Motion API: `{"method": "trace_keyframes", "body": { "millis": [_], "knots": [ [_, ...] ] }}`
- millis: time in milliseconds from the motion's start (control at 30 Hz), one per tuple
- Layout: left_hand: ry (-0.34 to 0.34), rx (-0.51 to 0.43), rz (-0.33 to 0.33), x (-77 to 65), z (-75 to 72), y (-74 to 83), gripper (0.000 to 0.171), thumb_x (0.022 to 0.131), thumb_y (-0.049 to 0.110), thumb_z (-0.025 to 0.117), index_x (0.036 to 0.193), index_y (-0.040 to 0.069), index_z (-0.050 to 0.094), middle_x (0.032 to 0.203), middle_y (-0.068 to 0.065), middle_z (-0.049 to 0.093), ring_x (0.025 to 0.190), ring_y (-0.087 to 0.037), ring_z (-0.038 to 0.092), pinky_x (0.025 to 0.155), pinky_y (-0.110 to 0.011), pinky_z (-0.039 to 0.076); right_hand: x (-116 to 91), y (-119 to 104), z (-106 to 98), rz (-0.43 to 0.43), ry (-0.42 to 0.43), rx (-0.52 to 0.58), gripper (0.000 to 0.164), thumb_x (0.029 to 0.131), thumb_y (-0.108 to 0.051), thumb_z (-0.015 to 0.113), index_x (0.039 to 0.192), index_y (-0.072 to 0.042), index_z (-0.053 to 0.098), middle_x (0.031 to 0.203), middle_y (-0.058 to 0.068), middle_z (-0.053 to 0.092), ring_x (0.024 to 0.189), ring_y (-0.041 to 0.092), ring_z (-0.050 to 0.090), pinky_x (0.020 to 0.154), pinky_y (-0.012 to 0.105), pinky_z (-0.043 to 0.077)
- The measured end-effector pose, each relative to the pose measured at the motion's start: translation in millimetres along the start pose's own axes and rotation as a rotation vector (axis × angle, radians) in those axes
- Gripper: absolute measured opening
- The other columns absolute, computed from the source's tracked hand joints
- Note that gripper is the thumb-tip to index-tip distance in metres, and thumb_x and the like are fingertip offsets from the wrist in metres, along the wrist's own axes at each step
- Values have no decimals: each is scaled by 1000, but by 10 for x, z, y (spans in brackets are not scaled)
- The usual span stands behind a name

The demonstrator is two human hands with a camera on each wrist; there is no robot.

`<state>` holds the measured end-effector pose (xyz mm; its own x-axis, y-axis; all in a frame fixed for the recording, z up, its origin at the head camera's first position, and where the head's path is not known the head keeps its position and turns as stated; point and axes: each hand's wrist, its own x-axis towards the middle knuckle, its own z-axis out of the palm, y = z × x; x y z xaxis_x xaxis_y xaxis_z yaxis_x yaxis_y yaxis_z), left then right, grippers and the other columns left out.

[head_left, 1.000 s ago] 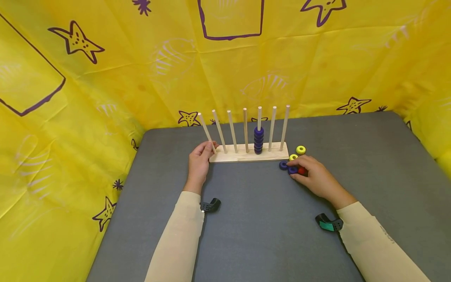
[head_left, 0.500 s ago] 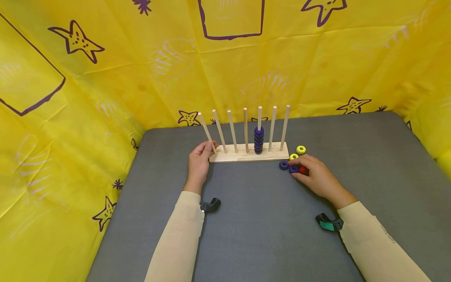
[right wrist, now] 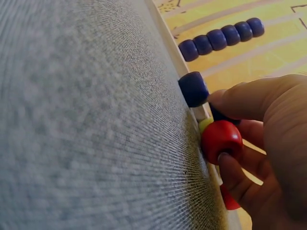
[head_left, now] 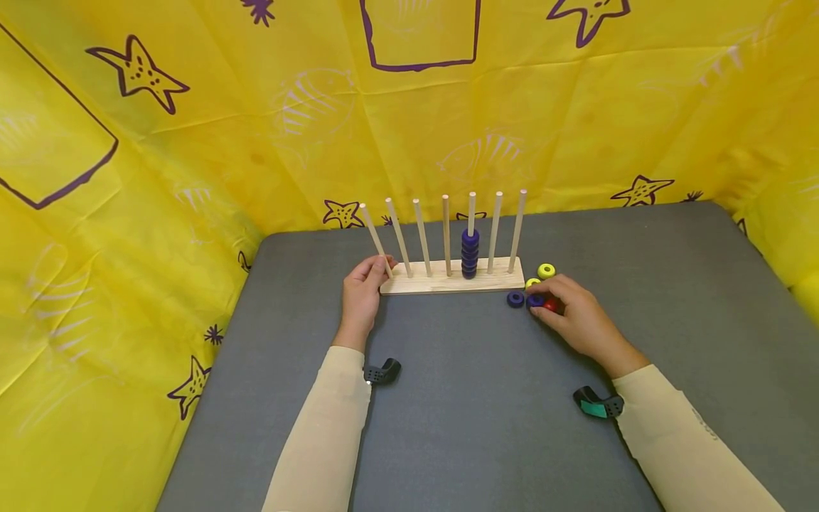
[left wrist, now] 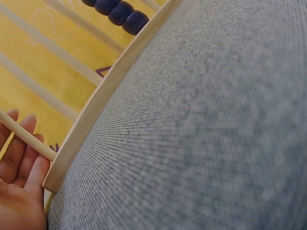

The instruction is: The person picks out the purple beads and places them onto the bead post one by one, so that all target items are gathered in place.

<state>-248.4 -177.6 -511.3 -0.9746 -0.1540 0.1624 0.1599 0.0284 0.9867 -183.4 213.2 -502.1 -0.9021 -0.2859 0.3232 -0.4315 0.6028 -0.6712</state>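
Observation:
A pale wooden bead rack (head_left: 441,283) with several upright pegs stands near the back of the table. One peg carries a stack of dark blue beads (head_left: 470,254). My left hand (head_left: 362,291) holds the rack's left end, thumb beside the end peg (left wrist: 26,136) and fingers reaching behind it. Just off the rack's right front corner, my right hand (head_left: 579,320) pinches a dark blue bead (head_left: 535,301), largely hidden by the thumb in the right wrist view. A red bead (right wrist: 221,140) sits against a fingertip. Another blue bead (head_left: 515,299) lies to its left.
Two yellow beads lie past my right fingers, the farther yellow bead (head_left: 547,271) fully visible and the nearer one partly covered. A second red bead (right wrist: 229,197) shows beneath the hand in the right wrist view. Yellow patterned cloth (head_left: 409,142) hangs behind the grey table (head_left: 448,412).
My right fingers have drawn the dark blue bead slightly back and to the right, away from the other blue bead. My left hand and the rack stay put.

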Motion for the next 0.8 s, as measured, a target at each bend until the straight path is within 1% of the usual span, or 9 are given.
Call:
{"method": "trace_keyframes", "body": {
  "millis": [67,300,533,633,800],
  "knots": [
    [0,-1,1,3,-3,-2,39,111,33,67,121,-2,78,117,-14,78,116,-25,71,105,-40,56,5,-11,-5,2,16,3,31,92,4,86,120,-2,75,115,12,67,92,26,56,76,28,44],
    [2,-6,-3,6,-6,-4,38,112,33,66,121,-3,77,117,-14,78,116,-26,71,104,-40,56,4,-32,-26,16,54,18,33,91,6,86,121,1,74,116,15,67,95,29,59,81,13,44],
    [3,-7,-2,5,-2,2,37,112,32,66,121,-3,77,117,-14,78,116,-26,71,105,-41,56,7,-41,-42,0,93,20,32,90,8,86,119,0,75,116,13,68,100,29,62,84,9,44],
    [4,-10,-4,3,-1,5,37,112,31,66,121,-3,77,117,-16,77,116,-27,71,105,-41,55,12,-49,-55,-3,115,27,32,89,10,86,117,0,75,115,12,67,98,28,63,83,8,46],
    [6,-17,-5,-2,0,4,36,112,29,66,122,-4,77,118,-18,77,116,-29,71,105,-42,55,16,-59,-80,6,144,36,34,88,15,85,118,4,74,116,14,65,96,28,62,83,6,46]
  ]
}}
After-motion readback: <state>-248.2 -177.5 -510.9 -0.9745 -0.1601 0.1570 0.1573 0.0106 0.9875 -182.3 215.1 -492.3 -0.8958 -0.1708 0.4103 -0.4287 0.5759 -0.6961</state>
